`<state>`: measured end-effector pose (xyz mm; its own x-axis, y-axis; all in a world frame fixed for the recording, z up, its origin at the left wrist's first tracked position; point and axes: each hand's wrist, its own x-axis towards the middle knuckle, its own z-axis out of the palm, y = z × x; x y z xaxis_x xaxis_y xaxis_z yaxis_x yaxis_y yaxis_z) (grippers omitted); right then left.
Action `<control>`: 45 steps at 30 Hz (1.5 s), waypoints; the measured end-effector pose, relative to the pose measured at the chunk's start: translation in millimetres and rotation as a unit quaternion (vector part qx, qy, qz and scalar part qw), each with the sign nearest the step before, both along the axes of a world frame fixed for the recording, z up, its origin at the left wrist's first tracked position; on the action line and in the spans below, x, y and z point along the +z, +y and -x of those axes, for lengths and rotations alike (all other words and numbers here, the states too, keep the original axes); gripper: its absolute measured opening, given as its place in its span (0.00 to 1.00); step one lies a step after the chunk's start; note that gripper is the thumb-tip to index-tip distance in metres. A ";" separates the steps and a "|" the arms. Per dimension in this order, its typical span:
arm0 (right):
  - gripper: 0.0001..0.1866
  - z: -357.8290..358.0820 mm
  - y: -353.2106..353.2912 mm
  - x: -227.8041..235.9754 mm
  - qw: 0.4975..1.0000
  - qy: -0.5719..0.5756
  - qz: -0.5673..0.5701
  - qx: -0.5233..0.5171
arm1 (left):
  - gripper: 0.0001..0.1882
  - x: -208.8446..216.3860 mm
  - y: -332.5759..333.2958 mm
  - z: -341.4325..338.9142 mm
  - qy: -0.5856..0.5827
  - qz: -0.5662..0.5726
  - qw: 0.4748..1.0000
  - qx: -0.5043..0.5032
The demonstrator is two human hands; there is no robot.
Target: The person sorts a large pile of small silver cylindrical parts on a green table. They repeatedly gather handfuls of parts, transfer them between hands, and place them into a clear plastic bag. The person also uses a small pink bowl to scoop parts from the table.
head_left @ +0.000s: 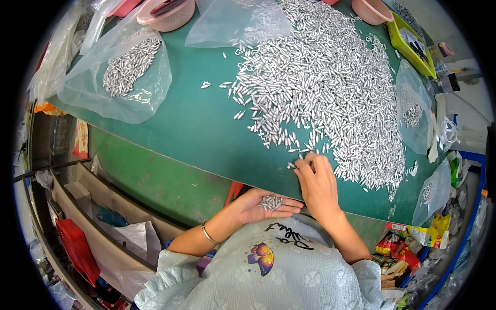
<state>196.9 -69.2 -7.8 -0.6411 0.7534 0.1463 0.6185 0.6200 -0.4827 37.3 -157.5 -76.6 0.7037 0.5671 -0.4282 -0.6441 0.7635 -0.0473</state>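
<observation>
From my remote view, the left hand (253, 208) lies palm up, cradling tapered silvery metal fittings (270, 202). The right hand (318, 182) curls over loose fittings (291, 166) on the green tabletop (201, 134); I can't tell whether it pinches any. Just beyond spreads the main pile (320, 82).

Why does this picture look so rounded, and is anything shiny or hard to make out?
In the head view, fisheye distortion curves the front edge of the green table and leaves the corners black; in the same head view, bright glints streak the clear plastic bag at left, and the silver parts near the right hand are too small for fine detail.
</observation>
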 end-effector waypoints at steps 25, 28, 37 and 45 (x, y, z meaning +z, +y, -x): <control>0.15 -17.1 -25.7 4.8 0.994 0.045 0.084 0.060 | 0.26 3.9 4.2 -4.8 -0.009 0.063 0.998 0.024; 0.14 -25.0 -40.6 1.8 0.983 0.085 0.095 0.133 | 0.23 -25.5 -10.7 -9.4 -0.224 0.058 0.967 0.107; 0.13 2.5 -28.5 0.8 0.998 0.062 0.031 -0.002 | 0.20 -14.4 -5.3 -6.4 -0.149 0.084 0.980 0.099; 0.11 -12.7 -32.4 2.1 0.982 0.145 0.065 0.106 | 0.18 -10.5 -5.5 -5.9 -0.155 0.139 0.974 0.091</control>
